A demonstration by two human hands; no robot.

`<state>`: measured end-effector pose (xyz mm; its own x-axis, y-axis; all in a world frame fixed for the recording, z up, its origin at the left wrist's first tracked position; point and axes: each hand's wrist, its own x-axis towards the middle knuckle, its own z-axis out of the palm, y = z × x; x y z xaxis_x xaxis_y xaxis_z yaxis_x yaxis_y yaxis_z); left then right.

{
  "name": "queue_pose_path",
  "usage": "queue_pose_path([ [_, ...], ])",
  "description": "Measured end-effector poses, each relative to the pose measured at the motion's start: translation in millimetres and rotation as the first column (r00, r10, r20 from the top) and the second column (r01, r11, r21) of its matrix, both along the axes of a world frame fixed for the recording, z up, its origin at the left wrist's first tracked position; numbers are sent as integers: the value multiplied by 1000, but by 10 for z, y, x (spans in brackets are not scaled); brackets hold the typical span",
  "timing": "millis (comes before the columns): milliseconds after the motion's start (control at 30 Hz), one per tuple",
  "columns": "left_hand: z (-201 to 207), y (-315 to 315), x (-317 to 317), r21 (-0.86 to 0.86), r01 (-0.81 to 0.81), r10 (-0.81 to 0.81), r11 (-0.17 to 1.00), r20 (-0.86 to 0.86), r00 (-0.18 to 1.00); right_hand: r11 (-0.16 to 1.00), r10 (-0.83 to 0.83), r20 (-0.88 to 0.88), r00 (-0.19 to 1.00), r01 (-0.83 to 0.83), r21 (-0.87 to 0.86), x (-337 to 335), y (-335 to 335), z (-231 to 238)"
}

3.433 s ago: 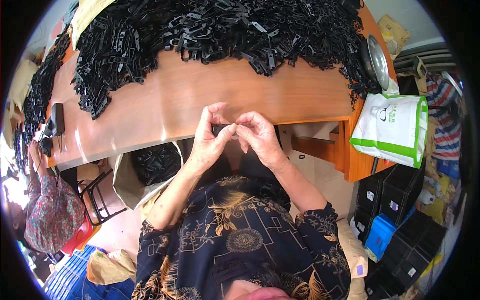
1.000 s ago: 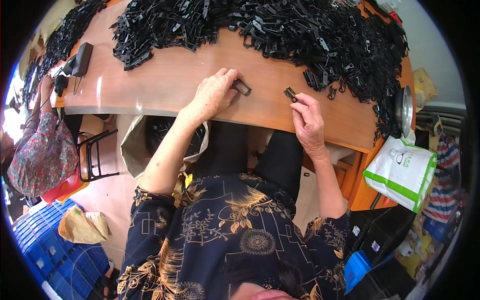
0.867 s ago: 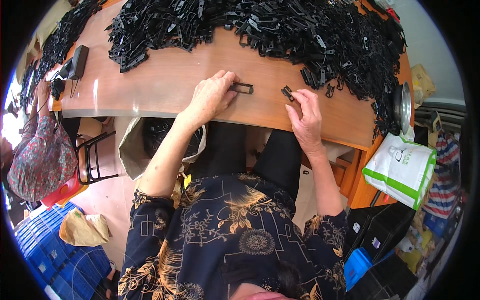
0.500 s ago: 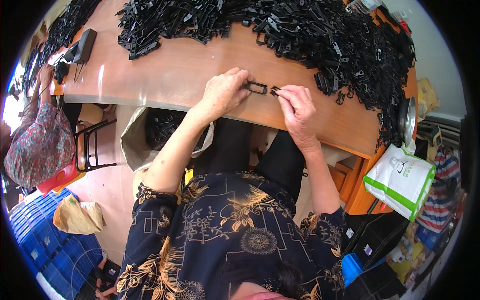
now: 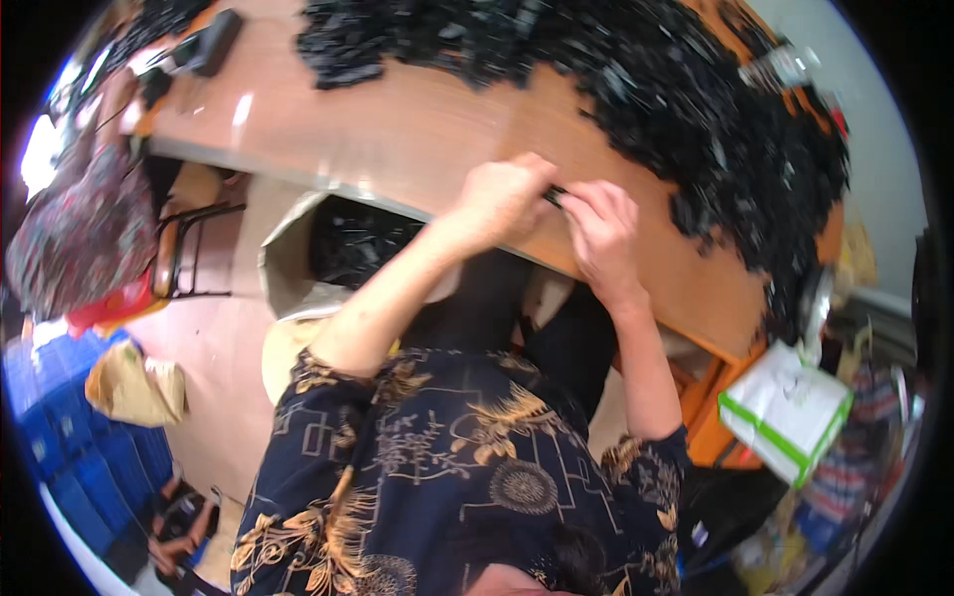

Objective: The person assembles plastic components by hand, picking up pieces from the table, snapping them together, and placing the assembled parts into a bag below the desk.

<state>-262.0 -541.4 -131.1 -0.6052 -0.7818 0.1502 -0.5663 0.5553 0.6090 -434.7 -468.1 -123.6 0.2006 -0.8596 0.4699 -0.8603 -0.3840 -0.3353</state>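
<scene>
My left hand [image 5: 505,202] is closed on a black plastic frame [image 5: 556,194] above the near edge of the table. Only a small dark bit of the frame shows between my hands, and it is blurred. My right hand [image 5: 602,230] pinches at that same spot, thumb and fingertips together. A small black plastic piece was in those fingers a moment ago, but now I cannot separate it from the frame. Both hands nearly touch. A large heap of black plastic parts [image 5: 686,129] spreads beyond them across the wooden table [image 5: 417,129].
An open bag [image 5: 288,268] holding black parts stands below the table edge at left. Another person's patterned sleeve [image 5: 84,228] shows at far left, above blue crates [image 5: 94,467]. To the right rests a white and green bag [image 5: 785,407]. A clear bottle [image 5: 780,70] lies by the heap.
My hands have come together, bringing the small piece against the frame. The whole view has shifted and blurred with head motion.
</scene>
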Motion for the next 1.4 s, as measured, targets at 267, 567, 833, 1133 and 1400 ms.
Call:
queue_pose_path([
  [267, 75, 126, -88, 107, 145, -141, 984, -46, 989, 996, 87, -34, 996, -86, 34, -120, 229, -23],
  [567, 71, 536, 658, 331, 90, 49, 939, -387, 921, 951, 232, 222, 947, -269, 154, 507, 346, 152],
  [833, -34, 969, 1100, 547, -29, 414, 837, -596, 688, 781, -150, 736, 660, -378, 498, 1068, 420, 6],
  [1133, -134, 1120, 1185, 609, 10, 459, 793, -608, 647, 621, -342, 808, 479, -530, 577, 1070, 534, -18],
  [1400, -123, 865, 1717, -103, -458, 443, 883, -138, 886, 921, -242, 596, 765, -13, 390, 406, 239, 86],
])
